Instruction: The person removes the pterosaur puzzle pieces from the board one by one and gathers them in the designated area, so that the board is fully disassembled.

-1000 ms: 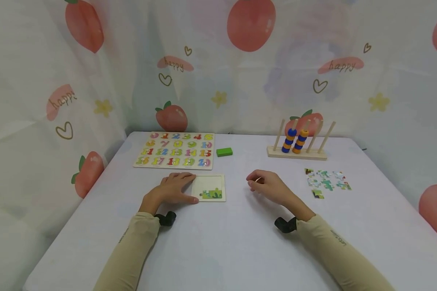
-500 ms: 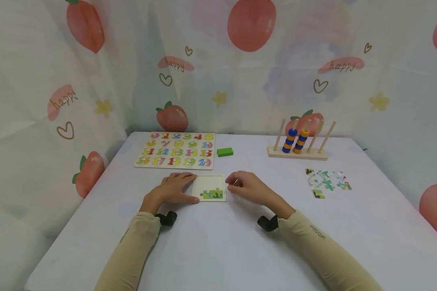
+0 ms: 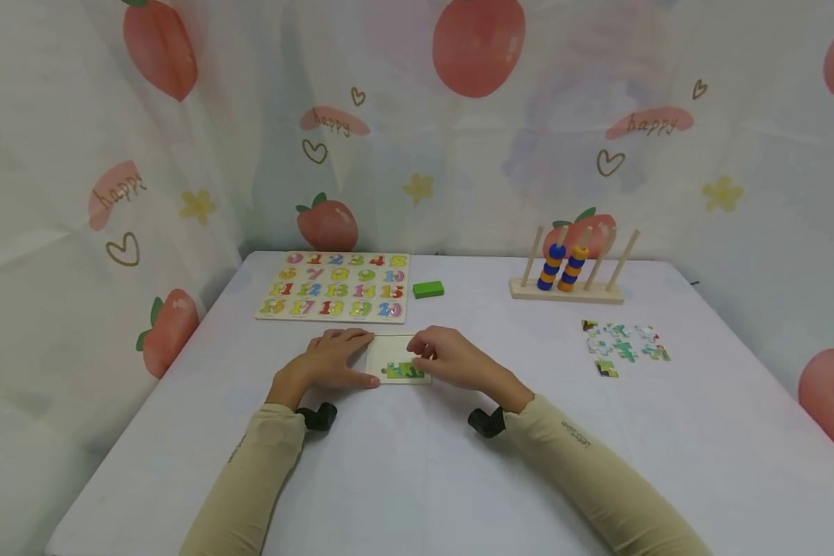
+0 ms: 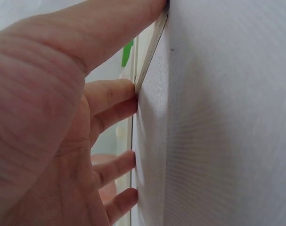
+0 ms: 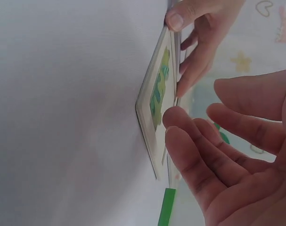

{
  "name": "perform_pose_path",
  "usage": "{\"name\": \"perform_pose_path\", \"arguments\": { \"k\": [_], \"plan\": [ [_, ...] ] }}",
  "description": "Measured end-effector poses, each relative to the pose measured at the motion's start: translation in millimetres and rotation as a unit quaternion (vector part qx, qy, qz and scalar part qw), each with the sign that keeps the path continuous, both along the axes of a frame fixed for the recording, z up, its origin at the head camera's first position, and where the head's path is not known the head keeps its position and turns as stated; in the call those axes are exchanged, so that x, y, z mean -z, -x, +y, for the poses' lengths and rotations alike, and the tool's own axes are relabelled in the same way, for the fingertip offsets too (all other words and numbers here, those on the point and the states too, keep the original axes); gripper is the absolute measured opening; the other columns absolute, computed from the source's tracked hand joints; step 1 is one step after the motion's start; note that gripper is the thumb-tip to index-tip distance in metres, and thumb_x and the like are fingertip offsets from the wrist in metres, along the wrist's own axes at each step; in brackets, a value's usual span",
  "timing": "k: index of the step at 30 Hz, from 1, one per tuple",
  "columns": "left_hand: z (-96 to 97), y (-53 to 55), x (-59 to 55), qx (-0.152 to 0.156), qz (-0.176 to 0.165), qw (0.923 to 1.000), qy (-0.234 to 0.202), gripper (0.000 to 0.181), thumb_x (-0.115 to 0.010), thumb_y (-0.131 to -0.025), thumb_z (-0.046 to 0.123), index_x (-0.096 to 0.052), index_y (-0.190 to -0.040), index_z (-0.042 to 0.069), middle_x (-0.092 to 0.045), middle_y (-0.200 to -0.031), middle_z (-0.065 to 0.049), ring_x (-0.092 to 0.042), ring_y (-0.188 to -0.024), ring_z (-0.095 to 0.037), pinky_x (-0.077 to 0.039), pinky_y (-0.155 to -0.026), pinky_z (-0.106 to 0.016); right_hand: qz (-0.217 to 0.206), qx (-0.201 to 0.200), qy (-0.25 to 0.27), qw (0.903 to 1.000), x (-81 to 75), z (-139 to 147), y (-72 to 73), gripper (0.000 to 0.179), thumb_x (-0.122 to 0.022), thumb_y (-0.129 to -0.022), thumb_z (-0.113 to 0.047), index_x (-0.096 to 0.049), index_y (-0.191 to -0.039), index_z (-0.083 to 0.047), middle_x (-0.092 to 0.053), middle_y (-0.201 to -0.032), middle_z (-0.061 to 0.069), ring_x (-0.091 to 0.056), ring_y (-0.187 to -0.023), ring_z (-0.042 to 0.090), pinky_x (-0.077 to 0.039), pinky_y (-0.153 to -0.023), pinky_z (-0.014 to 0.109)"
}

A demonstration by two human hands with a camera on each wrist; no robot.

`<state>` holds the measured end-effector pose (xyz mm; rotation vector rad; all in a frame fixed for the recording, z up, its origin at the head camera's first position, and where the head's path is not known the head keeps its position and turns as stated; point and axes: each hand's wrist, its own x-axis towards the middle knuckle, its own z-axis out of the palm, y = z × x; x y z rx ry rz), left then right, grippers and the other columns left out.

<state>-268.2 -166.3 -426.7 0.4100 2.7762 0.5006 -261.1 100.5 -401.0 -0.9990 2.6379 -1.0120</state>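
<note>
A small wooden puzzle tray (image 3: 391,349) lies flat on the table with joined green jigsaw pieces (image 3: 398,371) along its near side. My left hand (image 3: 325,361) rests at the tray's left end, thumb on the near edge and fingertips at the far edge. Its fingers (image 4: 115,169) are spread and fairly straight in the left wrist view. Over the tray's right part is my right hand (image 3: 459,361), partly covering the pieces. In the right wrist view its fingers (image 5: 190,165) are loosely bent, with nothing visible between them and the thumb.
Several loose jigsaw pieces (image 3: 624,352) lie to the right. A number puzzle board (image 3: 350,283) is at the back left, beside a green block (image 3: 428,289). At the back right stands a wooden peg stand (image 3: 601,293) with blue and orange beads. A printed cloth (image 3: 472,177) hangs behind.
My right hand has moved left across the table, from right of the tray to over its right part. The left hand and the tray have stayed in place.
</note>
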Motion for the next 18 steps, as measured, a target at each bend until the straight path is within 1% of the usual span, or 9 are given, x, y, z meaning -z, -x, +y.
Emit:
{"name": "perform_pose_path", "arguments": {
  "k": [3,9,14,18],
  "plan": [
    [0.2,0.6,1.3,-0.001,-0.001,1.0000,-0.001,0.098,-0.081,-0.089,0.061,-0.040,-0.168,0.020,-0.034,-0.172,-0.006,-0.024,-0.155,-0.039,-0.025,-0.123,-0.068,0.009,-0.011,-0.014,0.9998,1.8,-4.7,3.1,0.022,-0.071,-0.099,-0.001,-0.073,-0.119,0.006,-0.070,-0.103,0.007,-0.065,-0.092,0.019,-0.058,-0.085,0.034],
    [0.6,0.2,1.3,0.001,-0.001,1.0000,-0.003,0.097,-0.080,-0.089,0.061,-0.040,-0.168,0.021,-0.034,-0.172,-0.005,-0.023,-0.155,-0.038,-0.023,-0.125,-0.066,0.011,-0.011,-0.041,0.9990,3.5,-12.9,6.5,0.024,-0.070,-0.095,0.003,-0.075,-0.117,0.007,-0.069,-0.102,0.009,-0.061,-0.088,0.017,-0.056,-0.083,0.030],
    [0.8,-0.9,-1.3,-0.003,0.000,1.0000,0.000,0.096,-0.081,-0.090,0.059,-0.039,-0.168,0.020,-0.033,-0.172,-0.005,-0.023,-0.155,-0.038,-0.023,-0.125,-0.066,-0.003,-0.003,-0.057,0.9984,4.6,-20.4,7.6,0.023,-0.074,-0.091,0.003,-0.077,-0.113,0.006,-0.066,-0.099,0.008,-0.055,-0.086,0.017,-0.052,-0.079,0.029],
    [-0.2,-1.2,-2.3,-0.004,0.000,1.0000,-0.004,0.097,-0.081,-0.089,0.060,-0.040,-0.167,0.020,-0.034,-0.172,-0.005,-0.023,-0.155,-0.038,-0.023,-0.125,-0.065,-0.004,0.009,-0.081,0.9967,7.6,-27.4,8.2,0.020,-0.077,-0.091,0.001,-0.079,-0.110,0.003,-0.065,-0.099,0.006,-0.055,-0.089,0.018,-0.052,-0.082,0.031]
  ]
}}
